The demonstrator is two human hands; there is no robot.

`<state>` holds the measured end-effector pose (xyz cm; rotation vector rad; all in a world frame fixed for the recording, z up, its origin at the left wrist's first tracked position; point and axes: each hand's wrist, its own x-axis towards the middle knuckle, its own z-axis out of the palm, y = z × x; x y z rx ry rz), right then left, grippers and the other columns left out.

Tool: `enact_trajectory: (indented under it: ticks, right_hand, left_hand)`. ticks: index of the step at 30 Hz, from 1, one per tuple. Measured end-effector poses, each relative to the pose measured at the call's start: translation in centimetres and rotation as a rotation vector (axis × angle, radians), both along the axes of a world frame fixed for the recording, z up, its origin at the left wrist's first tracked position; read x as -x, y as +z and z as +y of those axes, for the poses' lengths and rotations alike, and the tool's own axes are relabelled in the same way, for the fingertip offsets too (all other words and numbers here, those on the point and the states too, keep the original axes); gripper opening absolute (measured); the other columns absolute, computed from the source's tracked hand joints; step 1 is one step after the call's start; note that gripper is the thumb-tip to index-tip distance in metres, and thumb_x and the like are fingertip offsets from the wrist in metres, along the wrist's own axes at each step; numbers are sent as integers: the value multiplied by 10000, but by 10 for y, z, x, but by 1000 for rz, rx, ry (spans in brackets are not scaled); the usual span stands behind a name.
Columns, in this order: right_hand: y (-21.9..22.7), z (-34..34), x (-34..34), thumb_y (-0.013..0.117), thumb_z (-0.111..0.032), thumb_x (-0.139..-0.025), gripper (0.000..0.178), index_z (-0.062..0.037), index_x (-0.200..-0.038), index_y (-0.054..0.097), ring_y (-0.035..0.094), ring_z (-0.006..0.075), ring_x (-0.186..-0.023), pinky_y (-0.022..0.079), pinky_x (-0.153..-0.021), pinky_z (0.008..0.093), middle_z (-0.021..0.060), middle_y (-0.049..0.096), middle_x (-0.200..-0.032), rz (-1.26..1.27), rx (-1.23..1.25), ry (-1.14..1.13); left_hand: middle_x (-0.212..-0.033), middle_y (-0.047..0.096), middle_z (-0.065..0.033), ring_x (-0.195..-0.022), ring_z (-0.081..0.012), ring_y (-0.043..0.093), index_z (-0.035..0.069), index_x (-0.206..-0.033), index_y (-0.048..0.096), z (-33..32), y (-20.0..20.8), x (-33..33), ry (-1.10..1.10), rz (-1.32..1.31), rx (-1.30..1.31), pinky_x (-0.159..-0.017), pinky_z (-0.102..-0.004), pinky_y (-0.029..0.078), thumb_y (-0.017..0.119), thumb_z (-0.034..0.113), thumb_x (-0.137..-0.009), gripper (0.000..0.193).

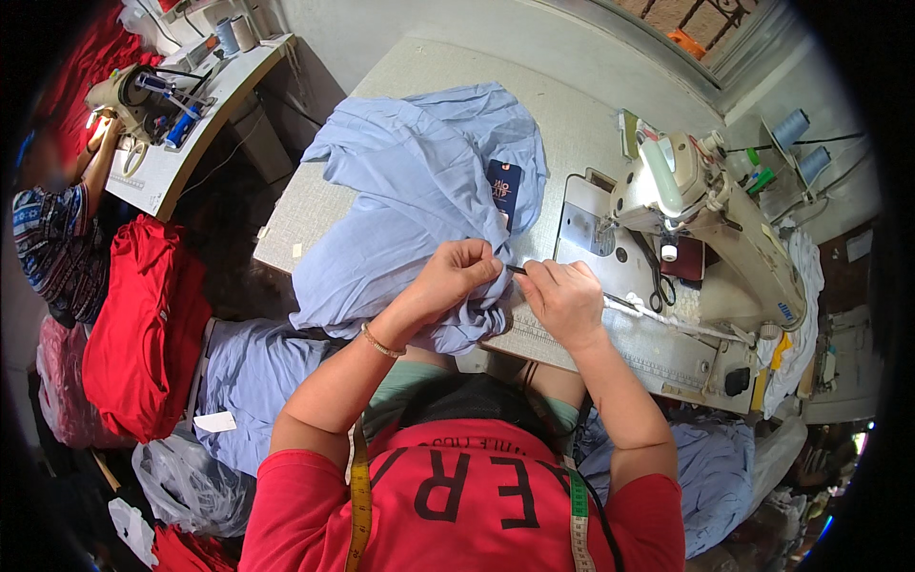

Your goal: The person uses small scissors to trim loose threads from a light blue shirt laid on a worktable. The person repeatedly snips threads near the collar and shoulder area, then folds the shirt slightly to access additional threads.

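Note:
My left hand (pixel 461 271) is closed in a pinch at the near right edge of a light blue garment (pixel 400 200), which lies bunched on the sewing table. My right hand (pixel 564 297), also closed, grips a thin dark tool (pixel 516 270) whose tip points at the left fingertips. Its exact kind is too small to make out. A dark blue hang tag (pixel 502 191) rests on the garment. Just right of my right hand stands a cream sewing machine (pixel 710 214), with black-handled scissors (pixel 658 281) lying beside its base.
Blue thread cones (pixel 791 128) stand behind the machine. Far left, another person (pixel 62 238) sits at a second sewing machine (pixel 124 100). Red garments (pixel 143 334) and blue cloth (pixel 257 381) are piled on my left. More blue cloth (pixel 686 477) hangs low on my right.

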<state>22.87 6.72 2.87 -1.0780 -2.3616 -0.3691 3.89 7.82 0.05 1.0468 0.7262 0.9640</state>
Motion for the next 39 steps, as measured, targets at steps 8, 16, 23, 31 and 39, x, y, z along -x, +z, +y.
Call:
enact_trajectory:
  ticks: [8,16,23,31,39]
  right_hand:
    - [-5,4,0,640,-223,-787,164,-117,-757,519,515,196,-503,384,-500,303,16,481,-598,-32,10,17]
    - [-9,4,2,639,-226,-791,146,-111,-783,549,514,217,-493,381,-492,324,25,515,-596,85,20,21]
    - [2,-3,1,691,-213,-758,174,-87,-834,598,563,276,-538,412,-486,347,66,619,-652,540,447,-70]
    - [4,2,8,688,-73,-627,284,-107,-896,604,604,194,-623,413,-556,303,29,636,-744,247,175,135]
    - [-7,-3,-14,639,-44,-636,270,-82,-887,550,590,214,-613,414,-575,327,41,625,-743,212,143,51]
  left_hand:
    - [-650,429,90,-592,-2,338,58,-709,507,2,-1,-1,8,0,-10,-507,-189,268,577,98,-890,198]
    - [-674,465,83,-606,-2,371,49,-736,532,4,-13,3,-34,-43,26,-523,-181,299,579,110,-894,176]
    - [-667,458,79,-600,-2,362,46,-745,533,0,-4,1,-10,-29,13,-519,-182,291,572,121,-901,177]
    - [-636,427,86,-570,-1,331,58,-712,512,-2,1,0,-36,26,12,-483,-195,252,577,148,-903,221]
    - [-664,485,68,-575,-18,400,58,-757,542,-2,3,-2,86,-90,126,-515,-186,315,598,136,-885,159]
